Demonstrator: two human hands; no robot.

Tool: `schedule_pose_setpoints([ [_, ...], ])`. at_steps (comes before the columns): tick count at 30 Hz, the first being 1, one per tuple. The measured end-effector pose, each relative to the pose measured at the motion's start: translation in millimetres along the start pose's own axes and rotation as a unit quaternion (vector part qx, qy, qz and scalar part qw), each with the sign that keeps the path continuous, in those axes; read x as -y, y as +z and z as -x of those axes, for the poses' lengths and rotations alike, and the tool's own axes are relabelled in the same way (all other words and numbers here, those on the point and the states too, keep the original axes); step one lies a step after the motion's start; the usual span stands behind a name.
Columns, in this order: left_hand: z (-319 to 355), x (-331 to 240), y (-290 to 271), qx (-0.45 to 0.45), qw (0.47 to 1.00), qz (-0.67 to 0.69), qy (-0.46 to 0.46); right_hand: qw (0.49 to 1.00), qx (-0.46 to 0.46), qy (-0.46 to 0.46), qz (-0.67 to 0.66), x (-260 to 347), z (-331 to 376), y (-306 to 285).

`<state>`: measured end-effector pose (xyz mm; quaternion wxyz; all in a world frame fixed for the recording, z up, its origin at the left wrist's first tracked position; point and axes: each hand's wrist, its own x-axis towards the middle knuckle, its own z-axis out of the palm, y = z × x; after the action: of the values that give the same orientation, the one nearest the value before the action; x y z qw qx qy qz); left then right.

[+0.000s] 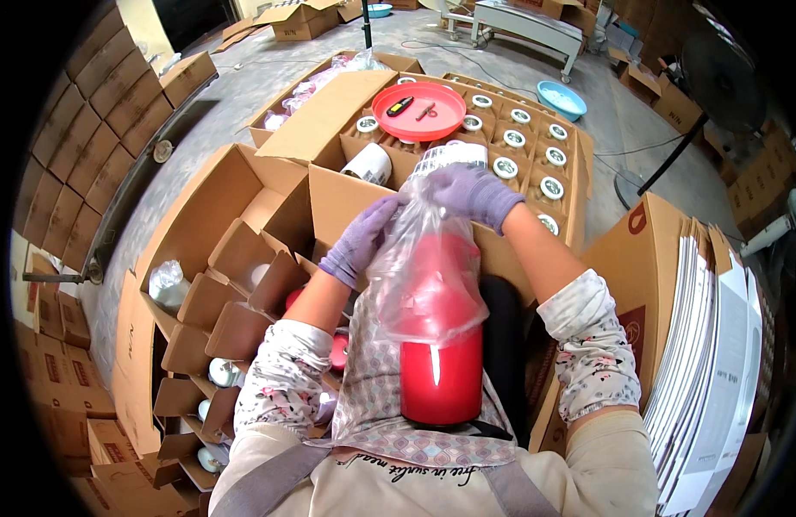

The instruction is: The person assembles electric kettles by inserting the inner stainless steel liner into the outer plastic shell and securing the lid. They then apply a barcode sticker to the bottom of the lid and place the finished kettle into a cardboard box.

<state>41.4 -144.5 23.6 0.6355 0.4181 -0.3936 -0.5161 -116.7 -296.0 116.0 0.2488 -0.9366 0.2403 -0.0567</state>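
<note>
A glossy red cylindrical flask (442, 379) lies along my lap, its dark-rimmed base toward me. A clear plastic bag (424, 297) covers its far part, and the bag's loose edge rests around the red body. My left hand (363, 239), in a purple-grey knitted glove, is closed on the left side of the gathered bag beyond the flask. On the other side my right hand (477, 195), gloved alike, pinches the bag's bunched far end. Just past my right hand sits a white item with a dark grid pattern (454, 156), partly hidden by that hand.
Ahead, a divided carton (536, 181) holds several white-topped containers, with a red tray (449, 121) carrying small tools on top. At left stands an open carton with cardboard dividers (221, 306). Stacked flat white sheets (704, 362) stand at right. A thin black pole (674, 155) rises beyond.
</note>
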Motion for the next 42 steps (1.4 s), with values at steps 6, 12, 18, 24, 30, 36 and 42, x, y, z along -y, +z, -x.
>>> schedule_pose_setpoints([
  [6,11.0,44.2,-1.9,-0.055,0.98,0.192,0.017,0.632,-0.19,-0.066,-0.748,-51.3,-62.0,-8.6],
  [12,12.9,39.8,-22.7,-0.171,0.964,-0.163,0.123,0.888,-0.189,-0.092,-0.41,-42.0,-138.5,66.1],
  [18,-90.5,22.2,-79.6,-0.139,0.893,-0.386,0.185,0.965,0.15,0.027,0.212,-1.5,-171.6,59.0],
  [24,-187.8,28.9,-117.5,0.181,0.698,-0.692,0.025,0.978,-0.082,-0.153,-0.118,-31.7,-91.3,4.1],
  [30,-187.5,-1.9,-100.1,0.241,0.7,-0.669,0.069,0.974,-0.203,-0.089,-0.05,-40.9,-50.0,47.4],
  [36,-128.9,-59.3,-75.9,-0.13,0.805,-0.573,0.083,0.962,0.212,0.003,0.17,-34.5,-173.2,87.3],
  [42,-95.2,-22.9,-74.8,-0.056,0.851,-0.52,-0.047,0.997,0.002,-0.038,-0.074,-25.4,-73.2,12.2],
])
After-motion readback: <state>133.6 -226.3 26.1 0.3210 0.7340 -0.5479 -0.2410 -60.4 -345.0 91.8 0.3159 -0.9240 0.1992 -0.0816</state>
